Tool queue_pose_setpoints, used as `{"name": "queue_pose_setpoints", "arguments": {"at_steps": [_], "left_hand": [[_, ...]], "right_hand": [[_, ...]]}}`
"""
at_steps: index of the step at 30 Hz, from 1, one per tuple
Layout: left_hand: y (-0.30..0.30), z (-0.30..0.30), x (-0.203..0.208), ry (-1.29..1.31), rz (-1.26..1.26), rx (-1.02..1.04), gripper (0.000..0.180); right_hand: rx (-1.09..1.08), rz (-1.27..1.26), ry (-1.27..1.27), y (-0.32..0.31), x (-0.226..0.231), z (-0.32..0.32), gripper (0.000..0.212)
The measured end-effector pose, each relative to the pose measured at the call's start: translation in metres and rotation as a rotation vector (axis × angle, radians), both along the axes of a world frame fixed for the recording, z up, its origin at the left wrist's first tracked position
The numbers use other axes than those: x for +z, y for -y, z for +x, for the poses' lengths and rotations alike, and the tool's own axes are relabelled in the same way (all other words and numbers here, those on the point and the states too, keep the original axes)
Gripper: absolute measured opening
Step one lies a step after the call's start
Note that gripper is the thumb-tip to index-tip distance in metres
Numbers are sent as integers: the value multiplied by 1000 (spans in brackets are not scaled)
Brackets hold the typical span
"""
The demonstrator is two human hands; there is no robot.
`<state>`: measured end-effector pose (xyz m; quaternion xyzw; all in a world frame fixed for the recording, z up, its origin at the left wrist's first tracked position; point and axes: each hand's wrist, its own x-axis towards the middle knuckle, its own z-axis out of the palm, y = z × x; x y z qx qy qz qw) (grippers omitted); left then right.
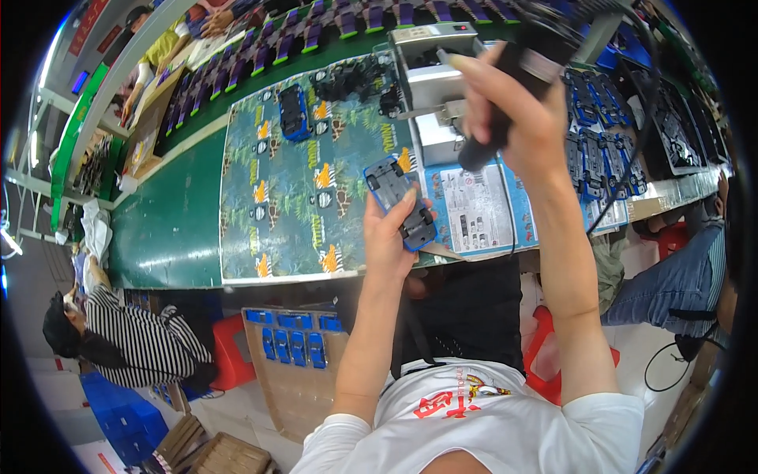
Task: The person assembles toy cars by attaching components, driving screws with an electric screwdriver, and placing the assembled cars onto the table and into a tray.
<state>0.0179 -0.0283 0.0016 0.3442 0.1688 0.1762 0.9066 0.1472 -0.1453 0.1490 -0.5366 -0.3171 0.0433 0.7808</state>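
My left hand [387,237] grips a toy car [392,193] with a blue body, its grey-black underside turned up, above the front edge of the workbench. Raised to the right of it, my right hand [517,107] is wrapped round a black, cylindrical power screwdriver [545,59], blurred by motion, with a black cable hanging down. Its lower end points toward the bench, apart from the car. Near the right fingers stands a metal box-shaped device [438,39]. A second blue toy car [293,112] lies underside up on the patterned sheet [300,205].
Small black parts [351,77] lie heaped behind. Toy cars [594,162] stand in rows at right, beside a black tray [671,130]. A green belt [316,39] carries purple-black items. A carton [272,395] with blue bodies stands below. Seated at left is a striped-shirted person [138,336].
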Motion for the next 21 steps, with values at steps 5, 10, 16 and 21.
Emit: {"name": "queue_pose_setpoints", "arguments": {"at_steps": [5, 10, 16, 21], "left_hand": [[-3, -1, 4, -30, 20, -28, 30], [0, 2, 6, -15, 47, 7, 34], [2, 2, 8, 18, 19, 20, 35], [-1, 5, -3, 9, -119, -39, 30]], "right_hand": [[257, 243, -143, 22, -21, -48, 18], [276, 339, -222, 16, -29, -69, 21], [258, 56, -76, 19, -36, -68, 21], [312, 66, -22, 7, -49, -67, 25]]}}
